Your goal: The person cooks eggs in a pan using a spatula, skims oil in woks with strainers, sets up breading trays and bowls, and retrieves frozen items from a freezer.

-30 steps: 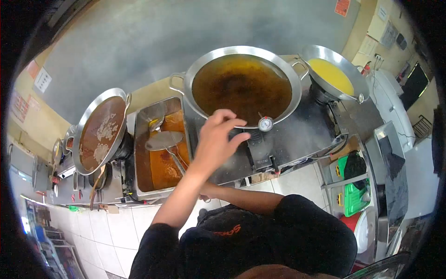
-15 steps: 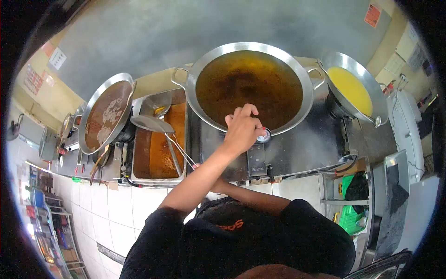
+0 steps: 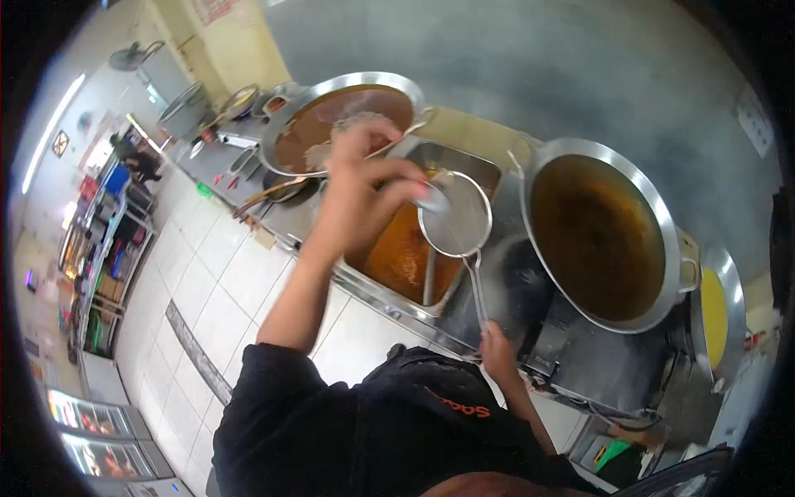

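My left hand (image 3: 360, 186) is raised over the metal tray (image 3: 385, 302) of orange-brown oil. Thumb and fingertips pinch a small dial thermometer (image 3: 433, 200), blurred, with a red spot near it. Its stem cannot be made out. Lower right, my right hand (image 3: 498, 354) is closed round the handle of a round mesh strainer (image 3: 455, 217). The strainer's bowl is above the tray's right part, just behind the thermometer. In the tray lies a metal utensil (image 3: 430, 277).
A large wok of dark oil (image 3: 600, 236) stands right of the tray. Behind my left hand is a pan of brown liquid (image 3: 352, 99). A pan of yellow liquid (image 3: 714, 319) is at the far right. Shelving (image 3: 116, 248) and a distant person (image 3: 137, 157) are left.
The view has turned left. My left hand has moved with the thermometer from the large wok's front edge to above the tray. My arms no longer cross, and the strainer is now right of my left hand.
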The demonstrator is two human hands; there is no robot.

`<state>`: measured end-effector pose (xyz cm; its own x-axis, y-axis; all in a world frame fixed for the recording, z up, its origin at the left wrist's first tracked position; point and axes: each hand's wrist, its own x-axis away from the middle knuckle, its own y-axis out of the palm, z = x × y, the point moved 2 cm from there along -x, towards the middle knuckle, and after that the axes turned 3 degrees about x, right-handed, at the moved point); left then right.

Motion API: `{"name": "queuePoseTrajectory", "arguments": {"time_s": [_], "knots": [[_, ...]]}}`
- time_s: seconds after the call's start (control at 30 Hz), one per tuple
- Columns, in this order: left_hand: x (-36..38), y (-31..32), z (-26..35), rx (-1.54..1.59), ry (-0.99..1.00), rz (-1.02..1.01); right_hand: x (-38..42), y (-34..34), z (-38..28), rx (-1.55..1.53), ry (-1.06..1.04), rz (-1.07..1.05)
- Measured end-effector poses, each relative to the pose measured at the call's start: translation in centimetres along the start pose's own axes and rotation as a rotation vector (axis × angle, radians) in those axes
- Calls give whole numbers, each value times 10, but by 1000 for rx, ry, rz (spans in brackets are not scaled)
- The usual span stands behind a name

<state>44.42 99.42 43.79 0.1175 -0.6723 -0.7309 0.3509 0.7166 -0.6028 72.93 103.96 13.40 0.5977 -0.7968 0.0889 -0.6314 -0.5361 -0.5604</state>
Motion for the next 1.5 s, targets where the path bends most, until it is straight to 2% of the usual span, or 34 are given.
{"name": "queuePoseTrajectory", "arguments": {"time_s": [0.07,0.2,0.27,0.33,0.5,0.6,0.67,0.73,0.8,0.83,0.87,0.9,0.97,1.03,1.07,1.1,1.13,1.17,1.2,1.27,1.3,1.33,1.4,1.47,1.5], "knots": [[11,-32,-62,-214,-93,35,5,-9,-15,-2,18,12],[50,-60,-184,-323,-197,-19,4,-15,-8,81,135,9],[69,-61,-231,-348,-311,-95,3,-17,-16,139,206,23],[84,-59,-269,-358,-324,-120,4,-20,-33,-31,264,41],[86,-54,-311,-332,-361,-179,8,-27,-66,-173,235,103],[80,-47,-331,-227,-273,-200,13,-29,-91,-280,267,83],[68,-46,-331,-268,-372,-216,15,-27,-97,-302,339,79],[63,-43,-342,-280,-409,-312,18,-29,-92,87,200,135],[62,-28,-363,-505,-206,-421,17,-28,-115,162,229,181],[71,-13,-410,-438,-318,-397,17,-27,-116,116,258,112],[71,-17,-399,-415,-331,-449,19,-30,-117,68,291,56],[72,-17,-389,-466,-184,-536,20,-35,-126,70,306,64],[56,-29,-300,-368,-310,-291,18,-51,-131,55,282,86],[68,-24,-264,-56,-169,-232,15,-77,-130,34,251,121],[79,-13,-249,527,-260,-333,11,-95,-131,27,258,141],[88,-11,-224,456,-356,-590,8,-117,-130,44,272,184],[104,-3,-204,588,-388,-812,5,-139,-127,62,279,222],[130,9,-194,783,-561,-1054,1,-163,-119,20,279,276],[140,17,-159,798,-590,-1216,-3,-189,-109,-22,274,325],[191,43,-128,969,-463,-1491,-8,-245,-88,175,231,422],[227,58,-119,1026,-624,-1594,-9,-274,-79,337,209,457],[255,72,-107,982,-569,-1609,-9,-305,-67,493,186,490],[300,92,-81,967,-816,-1560,-9,-372,-12,953,-86,539],[343,109,-70,812,-1023,-1508,-11,-426,11,1181,139,448],[355,113,-63,762,-1248,-1457,-12,-445,21,1180,128,438]]}}
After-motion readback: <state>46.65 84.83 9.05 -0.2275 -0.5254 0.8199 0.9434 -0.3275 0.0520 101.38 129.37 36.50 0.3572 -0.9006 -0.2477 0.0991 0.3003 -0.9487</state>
